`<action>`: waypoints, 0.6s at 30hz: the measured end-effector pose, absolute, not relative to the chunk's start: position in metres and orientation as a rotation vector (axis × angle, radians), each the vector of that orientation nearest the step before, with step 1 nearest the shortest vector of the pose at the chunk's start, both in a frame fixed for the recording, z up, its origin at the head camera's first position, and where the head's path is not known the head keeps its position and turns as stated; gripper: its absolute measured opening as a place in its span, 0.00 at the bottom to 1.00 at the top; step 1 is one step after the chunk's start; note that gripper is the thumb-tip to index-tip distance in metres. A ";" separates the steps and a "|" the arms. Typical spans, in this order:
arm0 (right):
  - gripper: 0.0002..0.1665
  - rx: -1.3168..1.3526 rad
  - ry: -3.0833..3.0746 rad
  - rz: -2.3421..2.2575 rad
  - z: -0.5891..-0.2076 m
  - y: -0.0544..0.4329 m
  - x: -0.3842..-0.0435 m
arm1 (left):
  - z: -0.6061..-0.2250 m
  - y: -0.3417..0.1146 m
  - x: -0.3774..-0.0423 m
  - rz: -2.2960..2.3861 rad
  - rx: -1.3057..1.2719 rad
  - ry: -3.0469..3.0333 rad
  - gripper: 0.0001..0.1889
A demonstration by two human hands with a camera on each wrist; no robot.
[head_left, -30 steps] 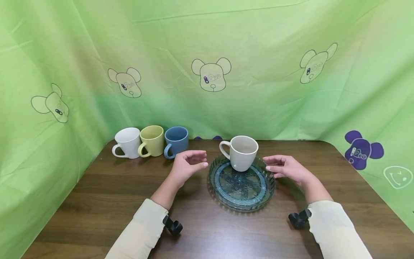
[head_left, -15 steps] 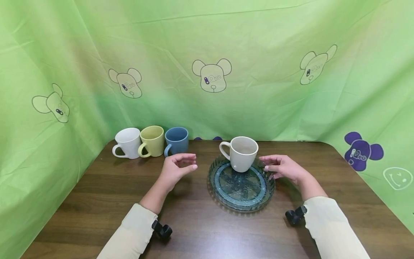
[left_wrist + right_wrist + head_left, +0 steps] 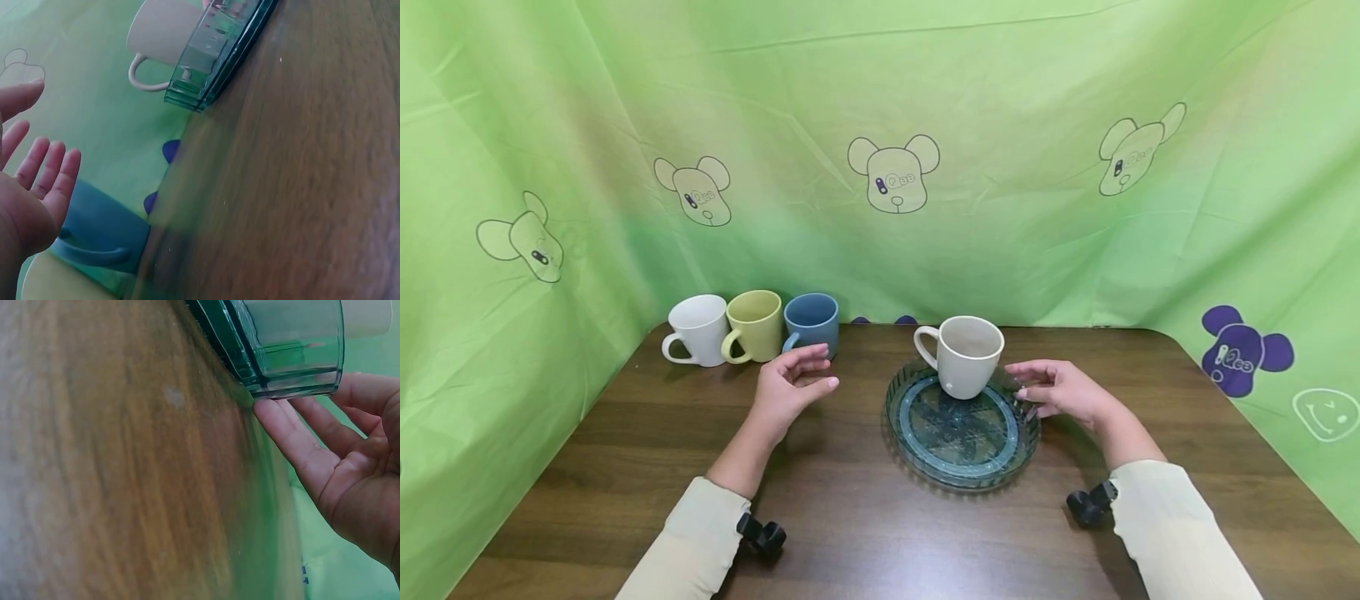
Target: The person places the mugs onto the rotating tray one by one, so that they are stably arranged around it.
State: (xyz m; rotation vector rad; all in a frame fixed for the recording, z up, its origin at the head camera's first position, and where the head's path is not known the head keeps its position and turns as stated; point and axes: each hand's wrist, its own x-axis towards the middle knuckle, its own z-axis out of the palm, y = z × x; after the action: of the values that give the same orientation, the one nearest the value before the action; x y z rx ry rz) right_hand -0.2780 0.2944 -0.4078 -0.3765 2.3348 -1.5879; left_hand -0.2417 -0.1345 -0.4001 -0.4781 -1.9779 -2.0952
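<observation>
A round teal glass tray (image 3: 958,479) with a ribbed wall sits on the table. Inside it, toward the back, stands an off-white mug (image 3: 966,358), handle to the left. My right hand (image 3: 1067,392) is at the tray's right side; in the right wrist view, fingertips (image 3: 265,412) touch the glass wall (image 3: 300,369) from outside. My left hand (image 3: 790,387) hovers in front of a blue mug (image 3: 812,321), fingers loosely spread and holding nothing. In the left wrist view that blue mug (image 3: 103,222) is partly behind the hand.
Left of the blue mug, a yellow mug (image 3: 756,325) and a white mug (image 3: 697,331) stand in a row along the back of the wooden table (image 3: 880,533). A green printed curtain (image 3: 1000,242) hangs right behind and on both sides.
My left hand has moved away from the tray, leftward to the front of the blue mug. My right hand has stayed by the tray's right side, and the tray and its mug have kept their place.
</observation>
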 end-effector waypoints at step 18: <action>0.33 -0.350 2.339 -1.621 -0.410 0.295 -0.269 | -0.396 -0.158 -0.241 -1.927 -0.361 -2.010 0.24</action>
State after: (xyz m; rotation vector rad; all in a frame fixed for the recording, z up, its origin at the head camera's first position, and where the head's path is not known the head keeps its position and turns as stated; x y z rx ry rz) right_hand -0.2691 0.2949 -0.4099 -0.3502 2.3386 -1.6205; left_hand -0.2405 -0.1583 -0.3965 -0.3613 -2.0097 -1.9268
